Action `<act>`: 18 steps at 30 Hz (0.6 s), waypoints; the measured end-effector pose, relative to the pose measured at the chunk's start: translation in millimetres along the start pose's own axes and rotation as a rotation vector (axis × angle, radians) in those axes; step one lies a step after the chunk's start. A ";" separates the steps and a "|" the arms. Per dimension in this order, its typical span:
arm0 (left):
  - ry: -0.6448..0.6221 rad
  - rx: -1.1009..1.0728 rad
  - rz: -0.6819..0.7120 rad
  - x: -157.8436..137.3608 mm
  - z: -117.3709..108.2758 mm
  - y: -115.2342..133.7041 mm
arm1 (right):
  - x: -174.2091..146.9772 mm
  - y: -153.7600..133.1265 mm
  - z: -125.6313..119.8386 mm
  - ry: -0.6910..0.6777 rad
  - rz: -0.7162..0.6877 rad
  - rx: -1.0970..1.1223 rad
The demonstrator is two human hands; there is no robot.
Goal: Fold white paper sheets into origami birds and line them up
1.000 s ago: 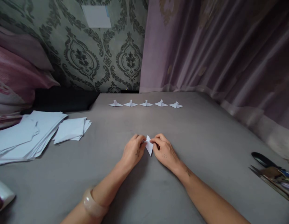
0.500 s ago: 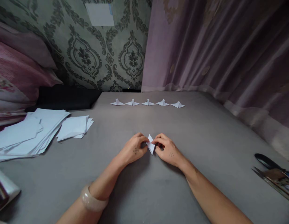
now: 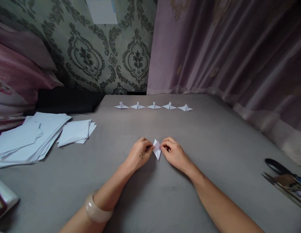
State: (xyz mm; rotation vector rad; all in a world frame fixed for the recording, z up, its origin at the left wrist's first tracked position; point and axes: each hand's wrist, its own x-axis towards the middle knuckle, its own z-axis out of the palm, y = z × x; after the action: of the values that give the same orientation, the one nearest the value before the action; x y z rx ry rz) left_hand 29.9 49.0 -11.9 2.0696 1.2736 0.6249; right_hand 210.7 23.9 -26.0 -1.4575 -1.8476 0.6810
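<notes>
A small piece of folded white paper [image 3: 157,151], shaped like a narrow diamond, lies between my hands over the grey table [image 3: 150,197]. My left hand [image 3: 141,152] pinches its left edge between thumb and fingertips. At the opposite edge, my right hand [image 3: 174,152] pinches the paper in the same way. The paper's lower point faces me, and a crease runs down its lower half. Farther back, several folded paper birds [image 3: 153,106] stand in a row with their wings spread.
To the left lie a pile of white sheets [image 3: 47,132] and a smaller stack of paper squares [image 3: 75,132]. Black cloth [image 3: 68,99] rests behind them. At the right edge are scissors [image 3: 278,166] beside a tray of small items [image 3: 286,184]. A purple curtain [image 3: 189,48] hangs behind.
My fingers have shifted to the paper's two side corners, and more of its front face shows. The right fingertips have drawn back from its middle. The view has moved slightly.
</notes>
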 end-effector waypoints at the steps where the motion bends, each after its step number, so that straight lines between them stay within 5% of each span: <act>1: 0.013 0.005 -0.014 0.0 1.3 0.4 | 0.1 -0.2 0.8 0.009 0.003 -0.011; 18: 0.153 0.014 -0.013 -2.8 22.6 -10.1 | 2.6 -2.2 9.4 0.095 0.055 -0.086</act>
State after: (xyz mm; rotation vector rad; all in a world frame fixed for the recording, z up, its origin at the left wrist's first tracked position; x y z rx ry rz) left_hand 37.7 44.0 -35.0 2.0558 1.3785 0.7840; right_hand 201.7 26.0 -29.8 -1.5741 -1.7890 0.5551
